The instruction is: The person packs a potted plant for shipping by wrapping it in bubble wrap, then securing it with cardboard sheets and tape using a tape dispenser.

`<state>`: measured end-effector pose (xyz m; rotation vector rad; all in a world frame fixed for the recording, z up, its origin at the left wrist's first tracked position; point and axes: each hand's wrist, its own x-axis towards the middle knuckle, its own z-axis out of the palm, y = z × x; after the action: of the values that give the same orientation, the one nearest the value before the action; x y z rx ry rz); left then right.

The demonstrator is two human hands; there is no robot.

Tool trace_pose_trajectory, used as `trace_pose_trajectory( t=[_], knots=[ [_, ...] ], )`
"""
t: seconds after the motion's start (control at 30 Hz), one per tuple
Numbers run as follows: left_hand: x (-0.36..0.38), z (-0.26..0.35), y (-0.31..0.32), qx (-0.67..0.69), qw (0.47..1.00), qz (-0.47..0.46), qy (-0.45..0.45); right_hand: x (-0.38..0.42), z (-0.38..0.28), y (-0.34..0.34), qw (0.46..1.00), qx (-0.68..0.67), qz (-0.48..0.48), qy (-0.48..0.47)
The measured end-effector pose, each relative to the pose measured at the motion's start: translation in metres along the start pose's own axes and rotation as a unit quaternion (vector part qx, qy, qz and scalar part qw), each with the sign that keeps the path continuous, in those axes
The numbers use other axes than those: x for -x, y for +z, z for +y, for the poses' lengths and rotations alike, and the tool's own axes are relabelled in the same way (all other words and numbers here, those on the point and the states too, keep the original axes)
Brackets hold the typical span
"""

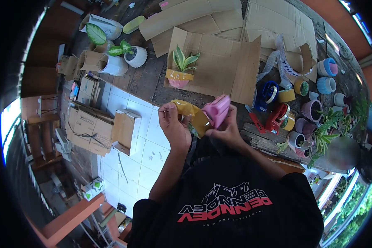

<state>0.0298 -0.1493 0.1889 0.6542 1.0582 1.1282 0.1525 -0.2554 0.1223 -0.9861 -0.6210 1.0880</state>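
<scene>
A pink pot [219, 110] lies tilted in my right hand [229, 130], whose fingers wrap round its side. A strip of shiny yellow-brown tape [190, 115] runs from the pot toward the left. My left hand [172, 123] pinches the tape's far end between its fingers. Both hands are near the table's front edge. Just beyond them, a potted plant [184, 62] in a pink pot with yellow tape round its upper part stands on a flattened cardboard box [219, 66].
At the right are a blue tape dispenser [267, 93], a red one [277, 118], tape rolls [286, 96] and several potted plants. More cardboard [281, 25] lies at the back. White pots [135, 56] stand at the left, and a cardboard box [126, 130] is below the table.
</scene>
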Motion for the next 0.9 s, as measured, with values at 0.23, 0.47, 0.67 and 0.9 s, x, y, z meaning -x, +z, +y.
trace_pose_trajectory(
  t=[0.23,0.47,0.67,0.9],
  knots=[
    [-0.002,-0.008,-0.005,0.030,0.999,-0.014,0.005,-0.014,-0.009,-0.005,0.994,0.051,0.084,0.042],
    [0.002,-0.006,-0.004,-0.023,0.999,-0.037,0.026,-0.018,-0.009,-0.042,0.937,0.329,0.115,-0.032],
    [-0.002,-0.006,-0.005,-0.032,0.999,-0.038,0.021,-0.013,-0.025,-0.036,0.929,0.355,0.100,-0.032],
    [-0.004,-0.004,-0.003,-0.033,0.998,-0.052,0.005,-0.010,-0.023,-0.033,0.918,0.389,0.081,0.017]
  ],
)
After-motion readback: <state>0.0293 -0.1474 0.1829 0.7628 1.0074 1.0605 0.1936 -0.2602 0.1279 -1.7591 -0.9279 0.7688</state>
